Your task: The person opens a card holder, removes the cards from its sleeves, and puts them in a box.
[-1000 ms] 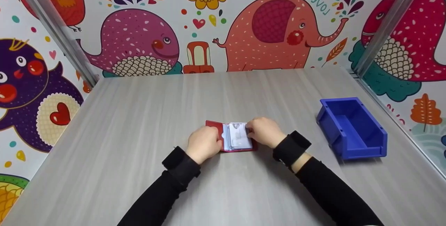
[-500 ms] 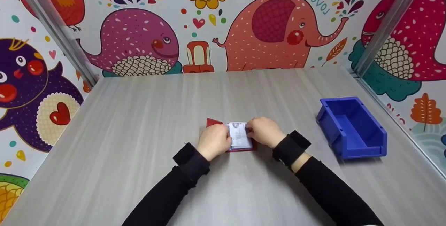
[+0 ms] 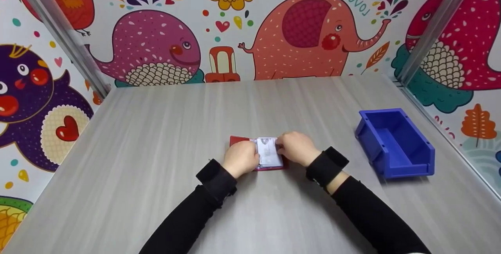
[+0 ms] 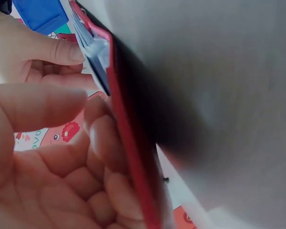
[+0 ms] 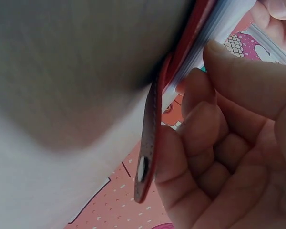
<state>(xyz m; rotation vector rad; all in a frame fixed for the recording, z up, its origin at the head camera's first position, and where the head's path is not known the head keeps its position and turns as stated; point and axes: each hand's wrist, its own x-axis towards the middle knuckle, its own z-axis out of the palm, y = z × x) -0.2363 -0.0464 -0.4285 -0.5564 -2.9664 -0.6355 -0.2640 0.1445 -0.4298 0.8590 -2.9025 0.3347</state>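
Note:
A small red card holder (image 3: 238, 139) lies unfolded on the table in the head view, its clear sleeves and a white printed card (image 3: 269, 152) facing up. My left hand (image 3: 241, 156) lies over the left cover, fingers curled, thumb and forefinger together at the inner edge of the sleeves. At the right edge, my right hand (image 3: 298, 147) pinches the sleeves, its thumb (image 5: 229, 59) on top and the other fingers curled. A red strap with a metal snap (image 5: 143, 168) sticks out beside those fingers in the right wrist view. What lies beneath the left fingers is hidden.
A blue plastic bin (image 3: 411, 171) stands on the right of the table (image 3: 168, 121). Walls printed with cartoon animals enclose the back and both sides, with metal posts (image 3: 438, 31) at the corners.
My left hand has shifted right, from the left cover to the sleeves near the spine. The left cover tipped up, then settled lower again. My right hand has stayed in place.

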